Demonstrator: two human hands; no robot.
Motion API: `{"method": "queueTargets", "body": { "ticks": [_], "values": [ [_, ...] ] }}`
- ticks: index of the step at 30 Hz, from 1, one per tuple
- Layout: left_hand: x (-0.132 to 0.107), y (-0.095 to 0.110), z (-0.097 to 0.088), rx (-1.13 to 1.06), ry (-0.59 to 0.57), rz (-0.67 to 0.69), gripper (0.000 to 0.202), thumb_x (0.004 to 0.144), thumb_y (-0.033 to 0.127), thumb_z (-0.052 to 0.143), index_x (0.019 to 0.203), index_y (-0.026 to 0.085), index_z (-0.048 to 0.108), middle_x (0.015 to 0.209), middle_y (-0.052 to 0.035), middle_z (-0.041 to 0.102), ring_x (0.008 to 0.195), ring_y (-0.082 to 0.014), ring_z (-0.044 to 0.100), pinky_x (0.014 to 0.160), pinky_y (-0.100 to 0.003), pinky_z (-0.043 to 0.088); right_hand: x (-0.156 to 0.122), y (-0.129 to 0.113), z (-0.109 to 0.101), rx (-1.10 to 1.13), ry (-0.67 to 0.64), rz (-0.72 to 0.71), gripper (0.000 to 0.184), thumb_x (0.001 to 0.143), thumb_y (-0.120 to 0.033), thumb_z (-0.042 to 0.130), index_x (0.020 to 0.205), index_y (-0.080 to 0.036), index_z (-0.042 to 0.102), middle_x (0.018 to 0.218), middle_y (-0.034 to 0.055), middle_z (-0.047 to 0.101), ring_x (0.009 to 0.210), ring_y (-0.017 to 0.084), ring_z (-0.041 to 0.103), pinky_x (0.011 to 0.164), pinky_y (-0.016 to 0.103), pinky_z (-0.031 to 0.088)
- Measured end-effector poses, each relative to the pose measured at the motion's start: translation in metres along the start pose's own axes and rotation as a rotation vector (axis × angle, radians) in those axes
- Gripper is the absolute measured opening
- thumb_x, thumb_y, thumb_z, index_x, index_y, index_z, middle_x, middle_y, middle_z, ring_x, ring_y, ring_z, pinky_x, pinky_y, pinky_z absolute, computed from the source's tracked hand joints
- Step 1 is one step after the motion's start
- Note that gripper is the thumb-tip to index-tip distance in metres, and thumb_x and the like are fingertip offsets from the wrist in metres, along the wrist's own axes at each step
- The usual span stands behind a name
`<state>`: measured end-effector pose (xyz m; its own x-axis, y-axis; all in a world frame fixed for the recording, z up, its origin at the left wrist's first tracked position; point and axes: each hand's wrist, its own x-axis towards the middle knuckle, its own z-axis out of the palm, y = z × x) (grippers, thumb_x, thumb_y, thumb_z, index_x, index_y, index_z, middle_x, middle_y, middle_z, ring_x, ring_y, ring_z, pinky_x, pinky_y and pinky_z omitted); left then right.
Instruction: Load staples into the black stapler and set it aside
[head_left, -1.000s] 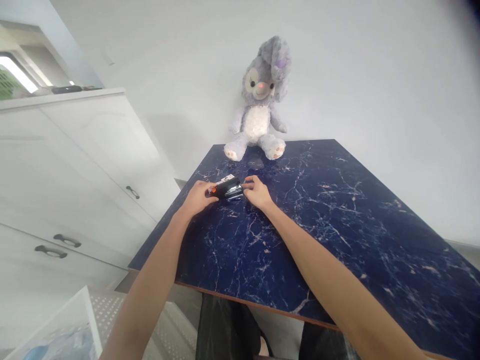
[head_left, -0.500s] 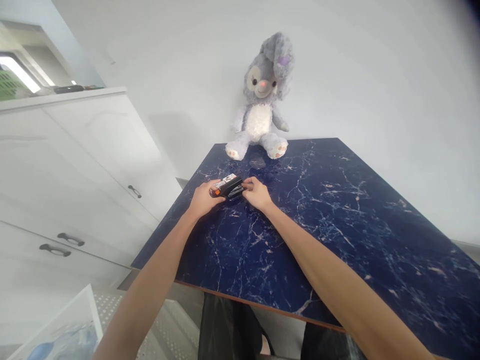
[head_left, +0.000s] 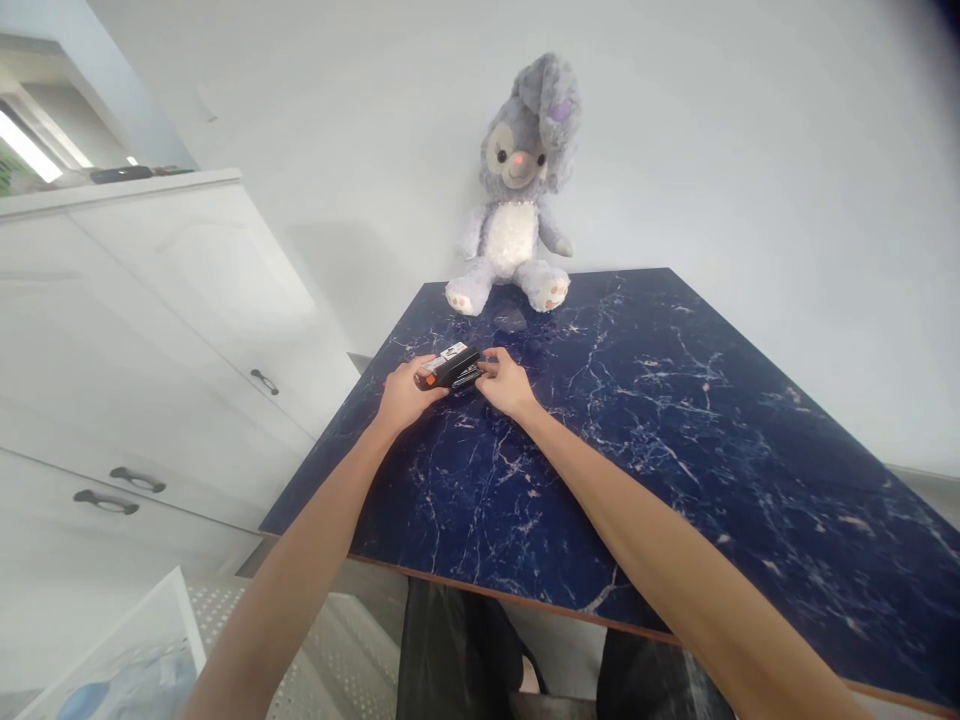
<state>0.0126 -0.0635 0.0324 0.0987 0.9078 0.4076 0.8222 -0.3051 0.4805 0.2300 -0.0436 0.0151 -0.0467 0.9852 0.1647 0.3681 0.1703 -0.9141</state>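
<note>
Head view: left hand (head_left: 405, 392) and right hand (head_left: 508, 383) each grasp one end of the black stapler (head_left: 452, 366); bracing both wrists on the table (head_left: 675, 400) should steady it.

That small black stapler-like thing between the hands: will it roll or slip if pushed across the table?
Probably not roll: the black device looks blocky and elongated. It seems rigid and light, since the left hand and right hand pinch it by its ends. The glossy table may let it slide.
</note>
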Motion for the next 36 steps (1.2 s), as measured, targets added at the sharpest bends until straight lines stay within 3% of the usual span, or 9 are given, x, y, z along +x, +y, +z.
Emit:
{"method": "queueTargets", "body": {
  "ticks": [9, 17, 20, 24, 27, 29, 31, 33, 36],
  "values": [
    [0.000, 0.011, 0.001, 0.090, -0.040, 0.120, 0.054, 0.077, 0.041, 0.080, 0.126, 0.024, 0.067, 0.112, -0.0068, 0.073, 0.107, -0.0296, 0.061, 0.096, -0.043, 0.048, 0.001, 0.001, -0.001, 0.073, 0.094, 0.043, 0.057, 0.072, -0.007, 0.059, 0.127, -0.020, 0.051, 0.120, 0.0107, 0.072, 0.098, 0.017, 0.072, 0.097, 0.033, 0.054],
    [0.002, -0.005, -0.018, -0.017, -0.127, 0.128, 0.038, 0.088, 0.039, 0.066, 0.124, 0.028, 0.070, 0.107, -0.0030, 0.076, 0.102, -0.0251, 0.063, 0.092, -0.040, 0.051, 0.004, 0.008, 0.001, 0.074, 0.086, 0.020, 0.055, 0.072, -0.006, 0.058, 0.124, -0.021, 0.053, 0.116, 0.0086, 0.073, 0.098, 0.019, 0.072, 0.098, 0.034, 0.053],
    [0.000, -0.003, -0.016, -0.122, -0.186, 0.153, 0.032, 0.093, 0.041, 0.060, 0.120, 0.029, 0.073, 0.114, -0.0030, 0.075, 0.112, -0.0240, 0.062, 0.099, -0.040, 0.050, 0.005, 0.009, 0.003, 0.050, 0.079, 0.000, 0.057, 0.073, -0.006, 0.057, 0.127, -0.020, 0.052, 0.117, 0.0092, 0.072, 0.096, 0.019, 0.072, 0.096, 0.034, 0.054],
    [-0.003, 0.011, -0.006, -0.079, -0.312, 0.295, 0.025, 0.089, 0.039, 0.068, 0.110, 0.029, 0.077, 0.114, -0.0033, 0.075, 0.123, -0.0259, 0.057, 0.112, -0.043, 0.041, 0.006, 0.011, 0.003, 0.068, 0.066, -0.026, 0.055, 0.080, -0.009, 0.052, 0.134, -0.022, 0.049, 0.122, 0.0084, 0.071, 0.108, 0.019, 0.069, 0.102, 0.035, 0.050],
    [-0.002, 0.012, -0.002, -0.019, -0.170, 0.276, 0.026, 0.091, 0.034, 0.064, 0.113, 0.028, 0.075, 0.119, -0.0044, 0.072, 0.125, -0.0261, 0.055, 0.110, -0.043, 0.042, 0.005, 0.010, 0.002, 0.129, 0.127, -0.009, 0.040, 0.094, -0.024, 0.042, 0.133, -0.024, 0.052, 0.126, 0.0071, 0.069, 0.116, 0.019, 0.065, 0.106, 0.038, 0.047],
    [0.001, 0.004, -0.003, 0.031, -0.043, 0.227, 0.029, 0.092, 0.032, 0.061, 0.118, 0.027, 0.073, 0.124, -0.0050, 0.070, 0.125, -0.0269, 0.054, 0.110, -0.045, 0.040, 0.002, 0.006, 0.002, 0.140, 0.105, -0.055, 0.041, 0.096, -0.037, 0.043, 0.134, -0.024, 0.052, 0.130, 0.0075, 0.066, 0.119, 0.021, 0.064, 0.107, 0.039, 0.047],
    [0.004, -0.006, -0.004, 0.098, -0.022, 0.192, 0.037, 0.090, 0.032, 0.065, 0.126, 0.025, 0.069, 0.130, -0.0070, 0.068, 0.124, -0.0291, 0.055, 0.110, -0.046, 0.038, -0.001, 0.003, 0.003, 0.089, 0.005, -0.149, 0.055, 0.089, -0.043, 0.057, 0.140, -0.023, 0.049, 0.138, 0.0096, 0.061, 0.123, 0.024, 0.060, 0.109, 0.040, 0.045],
    [0.006, -0.012, -0.004, 0.172, -0.054, 0.156, 0.041, 0.087, 0.033, 0.068, 0.127, 0.024, 0.068, 0.127, -0.0090, 0.069, 0.116, -0.0301, 0.059, 0.105, -0.047, 0.041, -0.004, 0.001, 0.005, 0.010, -0.077, -0.225, 0.076, 0.078, -0.038, 0.070, 0.147, -0.020, 0.043, 0.144, 0.0127, 0.055, 0.129, 0.028, 0.056, 0.112, 0.044, 0.042],
    [0.006, -0.010, -0.003, 0.226, 0.000, 0.102, 0.035, 0.091, 0.032, 0.062, 0.124, 0.024, 0.069, 0.113, -0.0081, 0.073, 0.103, -0.0278, 0.061, 0.094, -0.042, 0.045, -0.005, 0.002, 0.008, -0.063, -0.076, -0.261, 0.088, 0.072, -0.030, 0.072, 0.151, -0.018, 0.037, 0.146, 0.0151, 0.053, 0.132, 0.030, 0.053, 0.114, 0.047, 0.041]
  ]
}}
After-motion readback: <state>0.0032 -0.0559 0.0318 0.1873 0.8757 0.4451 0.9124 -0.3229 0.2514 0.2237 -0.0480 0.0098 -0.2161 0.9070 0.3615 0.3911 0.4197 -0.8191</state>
